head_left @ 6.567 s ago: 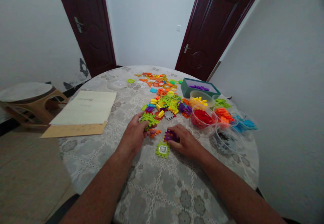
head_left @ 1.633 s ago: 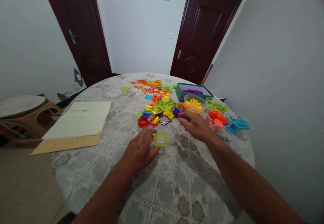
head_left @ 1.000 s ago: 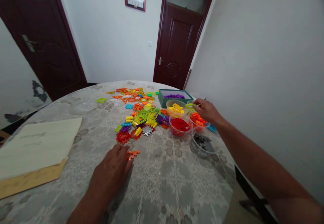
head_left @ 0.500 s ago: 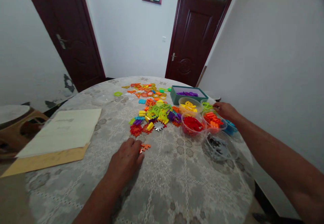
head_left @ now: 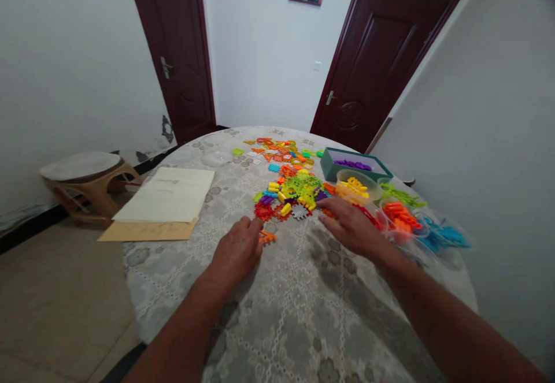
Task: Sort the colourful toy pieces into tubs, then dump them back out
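My left hand rests on the table with its fingers curled round the near end of an orange toothed plastic piece. Part of that piece is hidden under the fingertips. My right hand reaches over the right edge of a pile of interlocking plastic pieces, thumb and fingers apart, near purple and orange ones. Nothing shows between them. At the near side of the pile lie a silver-grey piece and red toothed pieces.
Right of the pile stand a green box with purple pieces and clear tubs of yellow, orange, green and blue pieces. Paper sheets lie at the left. A stool stands beyond the table's left edge.
My right hand has moved from the green pieces' tub leftward and nearer, to the pile's right edge. My left hand stays by the orange piece. The view has turned left.
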A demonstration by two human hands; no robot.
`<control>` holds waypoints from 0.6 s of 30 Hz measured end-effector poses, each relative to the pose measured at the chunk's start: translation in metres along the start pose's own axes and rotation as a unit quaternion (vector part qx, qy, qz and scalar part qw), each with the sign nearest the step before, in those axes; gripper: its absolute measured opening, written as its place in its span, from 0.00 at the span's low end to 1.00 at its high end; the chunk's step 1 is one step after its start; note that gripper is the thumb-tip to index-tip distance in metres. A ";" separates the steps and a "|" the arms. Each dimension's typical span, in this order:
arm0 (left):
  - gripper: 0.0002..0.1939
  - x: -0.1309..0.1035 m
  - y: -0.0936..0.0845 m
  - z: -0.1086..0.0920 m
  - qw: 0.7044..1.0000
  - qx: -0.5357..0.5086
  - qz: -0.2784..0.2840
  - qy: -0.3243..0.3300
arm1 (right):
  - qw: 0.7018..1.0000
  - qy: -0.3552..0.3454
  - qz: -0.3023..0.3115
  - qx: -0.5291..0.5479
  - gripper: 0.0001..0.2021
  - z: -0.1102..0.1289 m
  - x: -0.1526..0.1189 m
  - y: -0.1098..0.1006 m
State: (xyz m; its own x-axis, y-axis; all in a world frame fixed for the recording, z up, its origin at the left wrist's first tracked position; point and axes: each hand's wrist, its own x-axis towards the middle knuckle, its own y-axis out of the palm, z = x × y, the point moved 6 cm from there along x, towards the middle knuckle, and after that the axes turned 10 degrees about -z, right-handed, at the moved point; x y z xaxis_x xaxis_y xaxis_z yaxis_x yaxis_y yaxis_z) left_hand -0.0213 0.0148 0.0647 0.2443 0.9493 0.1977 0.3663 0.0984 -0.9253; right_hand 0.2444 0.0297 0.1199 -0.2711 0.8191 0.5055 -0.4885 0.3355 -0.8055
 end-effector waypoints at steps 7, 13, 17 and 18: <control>0.13 0.000 0.006 0.009 0.999 0.043 -0.023 0.009 | 0.998 -0.067 0.008 0.013 0.19 0.044 0.073 0.098; 0.17 -0.002 0.006 0.014 0.998 0.048 -0.047 0.000 | 0.986 -0.056 0.109 -0.109 0.22 0.053 0.141 0.155; 0.26 -0.003 0.006 0.022 0.997 0.031 -0.062 -0.014 | 0.978 -0.054 0.159 -0.126 0.20 0.056 0.147 0.181; 0.27 -0.004 0.007 0.023 0.998 0.027 -0.062 -0.019 | 0.975 -0.055 0.170 -0.129 0.20 0.057 0.145 0.185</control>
State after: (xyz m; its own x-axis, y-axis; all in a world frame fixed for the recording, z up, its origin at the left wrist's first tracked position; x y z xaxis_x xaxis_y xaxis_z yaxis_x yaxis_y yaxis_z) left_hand -0.0406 0.0190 0.0504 0.1663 0.9394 0.2998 0.3415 0.2303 -0.9112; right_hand 0.0680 0.1840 0.0619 -0.4752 0.8534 0.2142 -0.1332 0.1709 -0.9762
